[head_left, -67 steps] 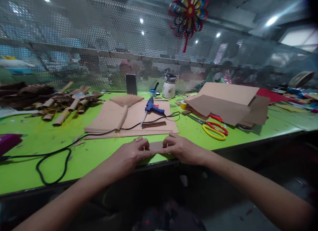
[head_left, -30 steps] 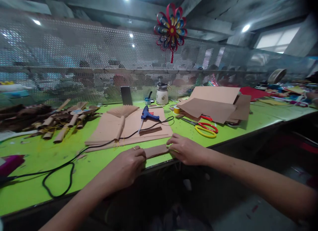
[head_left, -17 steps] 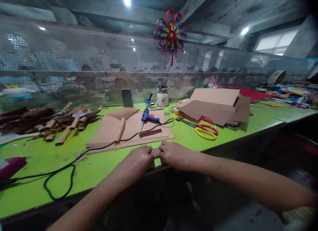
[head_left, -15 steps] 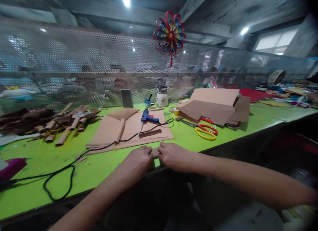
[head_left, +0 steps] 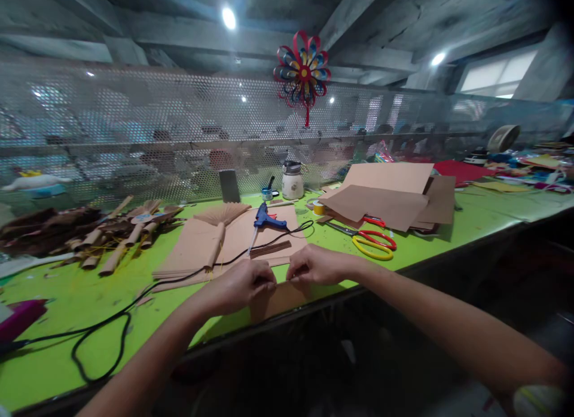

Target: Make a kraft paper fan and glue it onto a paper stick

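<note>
A piece of brown paper (head_left: 282,299) lies at the front edge of the green table, under both my hands. My left hand (head_left: 246,282) pinches its far edge on the left, fingers curled. On the right, my right hand (head_left: 316,264) grips the same edge with thumb and fingers pressed together. Just beyond them are a narrow pleated paper strip (head_left: 271,250) and a blue glue gun (head_left: 269,218), both on a stack of brown paper sheets (head_left: 287,217). A pleated paper fan with a rolled handle (head_left: 216,245) rests on that stack.
Red-and-yellow-handled scissors (head_left: 374,244) lie right of my hands, before large brown sheets (head_left: 381,199). A black cord (head_left: 123,312) loops across the left side. Rolled paper pieces (head_left: 114,255) are heaped at left. A white jar (head_left: 292,184) and a phone (head_left: 229,186) stand by the mesh partition.
My hands have risen slightly off the table edge. More of the brown paper now shows below them, spread flat, where only a narrow bit showed between my fingers.
</note>
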### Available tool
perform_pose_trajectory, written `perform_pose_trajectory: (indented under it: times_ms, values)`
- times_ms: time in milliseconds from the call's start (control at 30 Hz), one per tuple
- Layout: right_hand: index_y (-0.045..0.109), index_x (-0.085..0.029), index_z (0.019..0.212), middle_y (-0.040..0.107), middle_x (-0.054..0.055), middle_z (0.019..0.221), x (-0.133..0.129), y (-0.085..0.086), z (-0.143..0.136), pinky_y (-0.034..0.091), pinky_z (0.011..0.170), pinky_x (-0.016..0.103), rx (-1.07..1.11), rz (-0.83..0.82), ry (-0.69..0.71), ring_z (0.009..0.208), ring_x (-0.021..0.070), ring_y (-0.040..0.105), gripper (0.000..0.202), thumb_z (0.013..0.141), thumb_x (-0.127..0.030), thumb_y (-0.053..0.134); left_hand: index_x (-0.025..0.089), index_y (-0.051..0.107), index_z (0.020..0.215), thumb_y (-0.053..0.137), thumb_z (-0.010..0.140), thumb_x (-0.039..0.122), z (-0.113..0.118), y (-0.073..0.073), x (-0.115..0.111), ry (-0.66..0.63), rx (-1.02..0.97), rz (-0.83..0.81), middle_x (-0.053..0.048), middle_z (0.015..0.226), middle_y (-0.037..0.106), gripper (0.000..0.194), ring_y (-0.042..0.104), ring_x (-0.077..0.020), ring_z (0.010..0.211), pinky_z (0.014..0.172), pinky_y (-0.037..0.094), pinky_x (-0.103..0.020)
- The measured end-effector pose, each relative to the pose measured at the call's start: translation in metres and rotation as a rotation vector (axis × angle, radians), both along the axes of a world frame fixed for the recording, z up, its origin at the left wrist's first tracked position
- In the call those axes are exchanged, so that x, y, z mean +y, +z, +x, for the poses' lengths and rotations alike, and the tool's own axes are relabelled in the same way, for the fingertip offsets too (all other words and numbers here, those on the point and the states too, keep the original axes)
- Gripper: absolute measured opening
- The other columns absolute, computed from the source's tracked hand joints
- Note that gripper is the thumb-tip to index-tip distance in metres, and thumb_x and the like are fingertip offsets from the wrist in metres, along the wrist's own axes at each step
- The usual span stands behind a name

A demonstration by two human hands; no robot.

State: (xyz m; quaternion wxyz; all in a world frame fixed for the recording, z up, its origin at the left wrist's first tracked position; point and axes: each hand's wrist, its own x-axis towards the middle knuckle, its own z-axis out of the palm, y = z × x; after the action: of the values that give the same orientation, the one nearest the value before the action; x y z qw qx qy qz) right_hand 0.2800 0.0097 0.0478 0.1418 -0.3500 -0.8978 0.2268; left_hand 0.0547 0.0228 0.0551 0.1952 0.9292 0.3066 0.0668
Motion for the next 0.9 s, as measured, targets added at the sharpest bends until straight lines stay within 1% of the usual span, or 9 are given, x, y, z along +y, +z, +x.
perform_pose_trajectory:
  times_ms: [67,133,233,400,533,600,700,767,900]
  values:
    - [0.073,-0.008,0.096,0.067,0.004,0.074,0.011,-0.016,-0.003,0.041,0.06,0.02,-0.022,-0.027,0.0,0.063,0.0113,0.055,0.024,0.076,-0.007,0.06,0.015,0.067,0.082,0.049,0.086,0.027,0.003,-0.016,0.011,0.007,-0.007,-0.018,-0.003,0.077,0.063,0.022,0.057,-0.0152,0.072,0.066,0.041,-0.023]
    - [0.074,-0.008,0.093,0.066,0.005,0.075,0.02,-0.028,-0.006,0.041,0.062,0.02,-0.015,0.005,0.03,0.067,0.0121,0.056,0.021,0.077,-0.008,0.062,0.015,0.067,0.081,0.049,0.086,0.028,0.004,-0.03,0.018,0.016,-0.014,-0.016,-0.004,0.077,0.063,0.023,0.057,-0.016,0.073,0.067,0.041,-0.024]
    - [0.076,-0.008,0.088,0.065,0.005,0.073,0.025,-0.034,-0.009,0.041,0.063,0.019,-0.012,0.07,0.073,0.069,0.0127,0.056,0.015,0.077,-0.012,0.066,0.016,0.067,0.08,0.048,0.087,0.028,0.001,-0.04,0.018,0.025,-0.038,-0.004,-0.003,0.076,0.062,0.024,0.056,-0.0152,0.072,0.065,0.041,-0.023]
    - [0.075,-0.01,0.09,0.068,0.006,0.076,0.019,-0.029,-0.011,0.04,0.06,0.019,-0.074,0.119,0.074,0.066,0.012,0.056,0.018,0.08,-0.012,0.061,0.018,0.068,0.083,0.051,0.087,0.03,0.002,-0.039,0.007,0.076,-0.091,0.014,-0.002,0.076,0.062,0.022,0.056,-0.0149,0.071,0.063,0.04,-0.023]
    - [0.074,-0.012,0.09,0.07,0.009,0.08,0.011,-0.023,-0.017,0.04,0.066,0.024,-0.189,0.243,0.076,0.071,0.0159,0.058,0.019,0.082,-0.014,0.057,0.016,0.064,0.075,0.049,0.089,0.028,0.008,-0.04,0.002,0.071,-0.148,0.044,-0.003,0.078,0.06,0.023,0.054,-0.0146,0.073,0.064,0.04,-0.023]
    - [0.073,-0.012,0.087,0.07,0.011,0.08,0.008,-0.021,-0.02,0.04,0.068,0.026,-0.236,0.29,0.073,0.074,0.0181,0.059,0.019,0.083,-0.016,0.054,0.016,0.064,0.078,0.049,0.089,0.026,0.009,-0.042,0.001,0.057,-0.176,0.055,-0.004,0.081,0.06,0.022,0.054,-0.0146,0.075,0.066,0.04,-0.023]
    - [0.071,-0.013,0.087,0.069,0.01,0.081,0.007,-0.021,-0.021,0.04,0.069,0.026,-0.245,0.296,0.088,0.077,0.0185,0.059,0.019,0.085,-0.016,0.052,0.016,0.065,0.083,0.048,0.089,0.022,0.008,-0.045,0.001,0.029,-0.204,0.059,-0.004,0.084,0.059,0.018,0.054,-0.0141,0.076,0.068,0.041,-0.023]
    - [0.07,-0.013,0.087,0.067,0.009,0.08,0.007,-0.021,-0.019,0.04,0.068,0.025,-0.239,0.286,0.11,0.076,0.0174,0.058,0.018,0.084,-0.014,0.052,0.016,0.064,0.082,0.047,0.089,0.019,0.006,-0.045,0.0,-0.002,-0.201,0.087,-0.005,0.084,0.057,0.018,0.052,-0.0139,0.076,0.068,0.041,-0.024]
    - [0.069,-0.013,0.087,0.064,0.007,0.079,0.004,-0.016,-0.014,0.039,0.064,0.024,-0.28,0.251,0.129,0.074,0.0162,0.056,0.018,0.076,-0.007,0.055,0.017,0.063,0.08,0.046,0.088,0.015,0.001,-0.043,-0.006,-0.035,-0.139,0.127,-0.004,0.082,0.053,0.019,0.05,-0.0137,0.075,0.066,0.039,-0.024]
